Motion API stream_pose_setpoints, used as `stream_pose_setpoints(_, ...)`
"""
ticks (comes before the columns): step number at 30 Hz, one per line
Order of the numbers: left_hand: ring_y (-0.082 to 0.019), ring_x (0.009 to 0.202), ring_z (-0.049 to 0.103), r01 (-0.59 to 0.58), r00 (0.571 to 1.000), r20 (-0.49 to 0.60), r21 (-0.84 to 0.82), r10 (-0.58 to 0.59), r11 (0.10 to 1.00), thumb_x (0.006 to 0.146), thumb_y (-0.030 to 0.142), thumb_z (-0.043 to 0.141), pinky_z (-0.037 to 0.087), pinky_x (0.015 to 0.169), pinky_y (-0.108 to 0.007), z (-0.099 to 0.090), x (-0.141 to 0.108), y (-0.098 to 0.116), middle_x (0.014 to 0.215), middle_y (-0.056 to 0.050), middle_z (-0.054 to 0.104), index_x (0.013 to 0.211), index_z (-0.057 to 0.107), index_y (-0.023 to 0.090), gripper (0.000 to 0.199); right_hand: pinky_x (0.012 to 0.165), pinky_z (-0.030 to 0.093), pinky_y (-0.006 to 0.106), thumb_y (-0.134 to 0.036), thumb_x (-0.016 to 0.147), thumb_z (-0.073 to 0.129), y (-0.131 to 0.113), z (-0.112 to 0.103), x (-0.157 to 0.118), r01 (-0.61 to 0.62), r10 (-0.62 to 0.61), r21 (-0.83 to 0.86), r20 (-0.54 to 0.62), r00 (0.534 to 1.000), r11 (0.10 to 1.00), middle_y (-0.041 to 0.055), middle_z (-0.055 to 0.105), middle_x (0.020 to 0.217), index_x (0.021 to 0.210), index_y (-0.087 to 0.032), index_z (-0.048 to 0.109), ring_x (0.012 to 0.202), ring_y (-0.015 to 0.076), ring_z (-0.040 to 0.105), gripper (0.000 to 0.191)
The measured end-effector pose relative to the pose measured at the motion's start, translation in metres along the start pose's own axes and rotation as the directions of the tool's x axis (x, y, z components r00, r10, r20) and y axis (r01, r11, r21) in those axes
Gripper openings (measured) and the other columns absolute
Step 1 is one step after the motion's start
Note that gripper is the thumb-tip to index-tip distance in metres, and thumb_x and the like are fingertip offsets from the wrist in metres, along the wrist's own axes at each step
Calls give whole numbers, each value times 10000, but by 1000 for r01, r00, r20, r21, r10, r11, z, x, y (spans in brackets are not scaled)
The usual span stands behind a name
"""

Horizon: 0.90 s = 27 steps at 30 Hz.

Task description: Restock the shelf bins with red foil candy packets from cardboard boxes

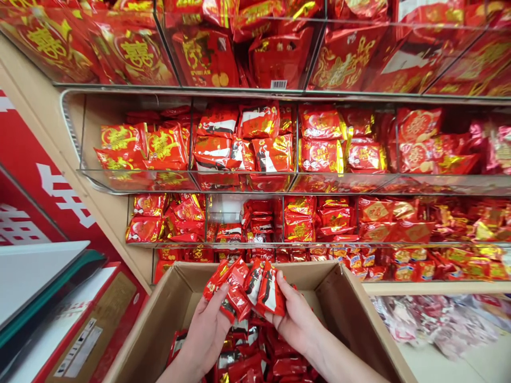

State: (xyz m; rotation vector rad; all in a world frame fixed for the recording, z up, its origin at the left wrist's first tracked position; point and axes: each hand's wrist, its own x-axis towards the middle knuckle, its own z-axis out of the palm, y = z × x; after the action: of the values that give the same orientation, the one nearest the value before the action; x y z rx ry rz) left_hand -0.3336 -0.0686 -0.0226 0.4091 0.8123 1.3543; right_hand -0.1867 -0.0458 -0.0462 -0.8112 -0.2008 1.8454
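Both hands are raised over an open cardboard box (146, 330). In my left hand (207, 324) are a few small red packets (238, 290), with the thumb pressed on top of them. My right hand (293, 316) grips red packets with a black and white print (271, 292), thumb at their right edge. The two bunches touch or nearly touch in the middle. Below the hands, the box holds many similar red packets (245, 367).
Shelves with clear dividers and front lips (239, 181) hold red and gold packets ahead. At the left stand folders (35, 276) and a red and brown carton (104, 324). Clear plastic bags (443, 324) lie on the floor at the right.
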Motion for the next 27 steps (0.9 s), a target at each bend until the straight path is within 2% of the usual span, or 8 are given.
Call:
stream_pose_setpoints(4,-263,1075,570,187,974,135,-40,-180,982,806,406,536,435,927,-449,-4,-1,9,1113,-63,661,1094,603,236,340,685,524,367,-417,726,657,0,1,4,13,-13,-3,63,998,1000,102,698,899,966,-136,576,731,208,667,378)
stream_pose_setpoints(8,-303,1031,593,387,884,266,47,-385,921,787,590,423,432,910,-443,-11,-3,10,1089,-127,663,1102,612,150,573,667,513,301,-400,703,684,-3,7,3,138,-121,-103,158,980,985,50,702,837,874,-162,587,721,174,658,309)
stream_pose_setpoints(11,-315,1046,581,458,814,339,125,-472,880,789,581,424,431,895,-423,-16,-7,8,1049,-157,673,1102,608,98,603,684,500,288,-397,717,671,-6,9,0,191,-134,-224,248,959,956,24,697,794,890,-175,588,721,163,651,293)
stream_pose_setpoints(13,-328,1067,564,462,804,367,109,-468,880,754,633,425,445,860,-443,-17,-9,7,1073,-152,663,1110,602,123,647,679,494,290,-405,712,671,-8,9,0,224,-137,-276,300,944,935,26,694,780,888,-169,593,712,168,647,305)
stream_pose_setpoints(17,-330,999,599,400,853,361,7,-376,916,606,796,370,461,811,-481,-22,-8,7,1075,-142,664,1072,619,178,813,646,490,293,-431,687,683,-12,7,-2,248,-165,-280,290,943,927,28,692,763,864,-166,596,677,176,643,330)
stream_pose_setpoints(20,-309,928,629,348,892,318,-30,-321,937,582,770,457,476,797,-466,-26,-5,10,1007,-126,693,1005,647,187,745,622,491,286,-431,683,686,-15,8,-5,234,-178,-257,226,958,938,24,693,748,823,-166,599,616,158,633,312)
stream_pose_setpoints(25,-279,964,615,158,976,137,106,-171,982,671,400,687,448,882,-427,-21,-5,11,882,-70,719,907,658,199,311,611,503,277,-381,680,706,-12,6,-3,176,-159,-156,114,981,972,26,694,742,802,-155,591,602,145,631,282)
stream_pose_setpoints(27,-276,999,595,-23,994,108,271,-7,962,643,296,726,436,900,-413,-16,-7,8,959,-56,697,967,623,226,346,618,509,286,-365,692,701,-8,4,-1,101,-93,-91,89,992,991,40,696,763,852,-146,589,627,153,640,294)
